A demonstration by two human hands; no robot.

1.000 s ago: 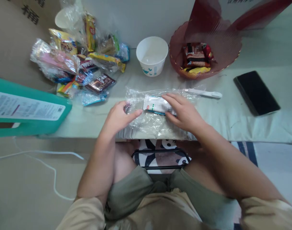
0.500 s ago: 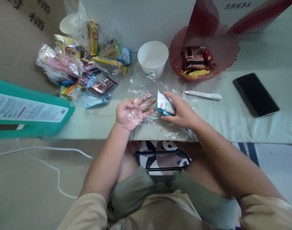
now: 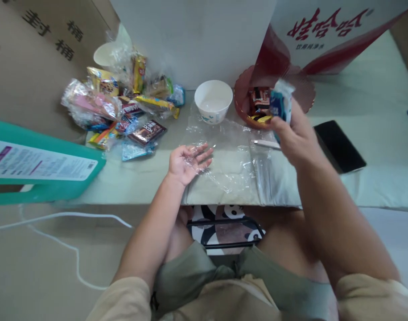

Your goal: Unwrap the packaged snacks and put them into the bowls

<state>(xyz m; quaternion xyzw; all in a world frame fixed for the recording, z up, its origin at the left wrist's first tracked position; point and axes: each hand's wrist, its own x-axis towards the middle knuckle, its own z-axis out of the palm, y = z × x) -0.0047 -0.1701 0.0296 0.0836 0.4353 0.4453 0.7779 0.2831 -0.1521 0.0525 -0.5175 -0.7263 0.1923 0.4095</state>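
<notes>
My right hand (image 3: 295, 133) is closed around a blue-and-white snack packet (image 3: 281, 104), raised in front of the right side of a pinkish-red glass bowl (image 3: 241, 107). Inside that bowl lie dark red wrapped snacks (image 3: 260, 99) and a yellow one (image 3: 262, 119). Palm up, my left hand (image 3: 187, 165) rests on the table with its fingers spread. A clear plastic bag (image 3: 227, 156) lies flat beside it, and some of the film seems to cover the palm. A white paper bowl (image 3: 213, 100) stands behind the bag.
Several wrapped snacks (image 3: 146, 132) are heaped at the back left. A green container (image 3: 90, 178) stands at the left edge. A white-handled cutter (image 3: 265, 143) and a black phone (image 3: 340, 147) lie on the right. Large cartons (image 3: 197, 40) line the back.
My right hand has carried the snack packet from beside my left hand, right and away from me, to the glass bowl. My left hand stays open in nearly the same place.
</notes>
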